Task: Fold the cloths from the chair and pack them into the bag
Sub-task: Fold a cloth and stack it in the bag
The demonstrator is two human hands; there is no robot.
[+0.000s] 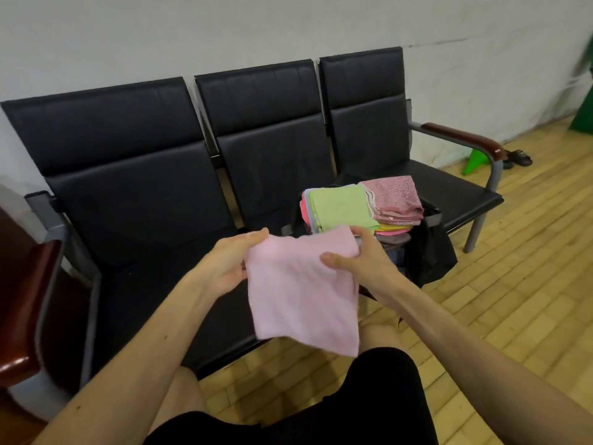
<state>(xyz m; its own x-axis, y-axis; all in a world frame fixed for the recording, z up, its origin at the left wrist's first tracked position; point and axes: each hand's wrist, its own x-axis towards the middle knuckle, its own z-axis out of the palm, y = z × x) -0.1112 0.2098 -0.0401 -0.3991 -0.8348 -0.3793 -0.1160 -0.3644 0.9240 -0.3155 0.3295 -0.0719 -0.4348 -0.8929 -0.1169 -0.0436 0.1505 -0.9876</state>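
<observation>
A light pink cloth (pixel 301 290) hangs folded in front of me, above the front edge of the black three-seat chair (pixel 154 200). My left hand (pixel 227 261) pinches its upper left corner. My right hand (pixel 359 258) grips its upper right edge, thumb on the front face. A black bag (pixel 430 252) stands open on the middle and right seats. It holds stacks of folded cloths: a green cloth (pixel 340 208) tops the left stack, and a patterned pink cloth (pixel 396 197) tops the right one.
Brown armrests (pixel 462 136) end the chair on both sides. The wall runs behind it. Green cone (pixel 476 162) and dark sandals (pixel 518 157) lie on the wooden floor at right. My knees in black shorts (pixel 378 399) are below the cloth.
</observation>
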